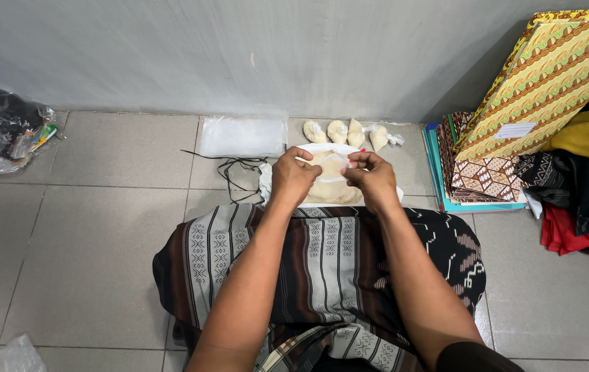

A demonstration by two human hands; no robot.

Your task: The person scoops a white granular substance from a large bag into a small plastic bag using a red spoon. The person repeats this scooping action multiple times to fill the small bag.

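Grey tiled floor, centre frame: left hand and right hand both pinch a small clear bag over the white bowl. If either pinch slackens, I'd expect powder to spill.

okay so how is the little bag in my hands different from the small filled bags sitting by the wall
The small clear bag is held up between the left hand and right hand, over the bowl of pale powder; the four tied bags lie in a row on the floor by the wall. The held bag looks flat and open at the top, while the tied bags are plump and closed. Both are small, clear plastic; how much the held one contains is unclear.
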